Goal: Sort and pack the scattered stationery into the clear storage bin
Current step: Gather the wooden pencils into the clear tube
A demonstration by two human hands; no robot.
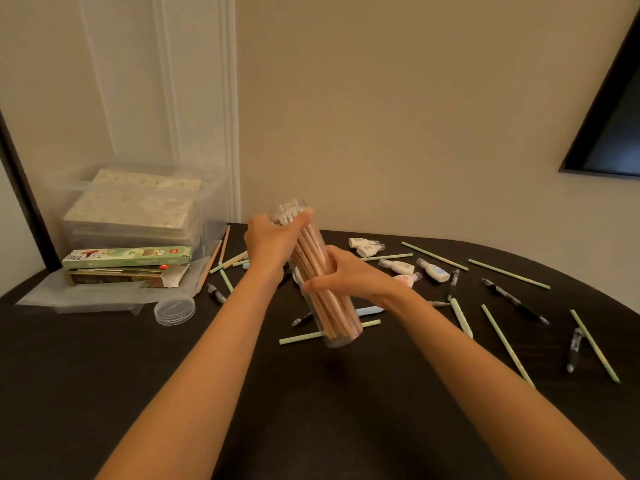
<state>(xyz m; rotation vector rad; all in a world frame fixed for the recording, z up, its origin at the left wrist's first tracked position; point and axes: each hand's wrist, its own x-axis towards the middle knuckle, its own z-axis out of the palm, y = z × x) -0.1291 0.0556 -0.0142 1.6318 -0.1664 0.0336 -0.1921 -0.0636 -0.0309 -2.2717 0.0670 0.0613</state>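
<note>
Forearms [194,375] lead to the tilted pencil tube [334,318], left grip [268,242] clasping its top, right grip [341,275] clasping its middle.

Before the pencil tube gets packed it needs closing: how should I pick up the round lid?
Pinch the lid across its rim from above, coming in from the near side: it lies flat on the table, and boxes lie just behind it.
</note>
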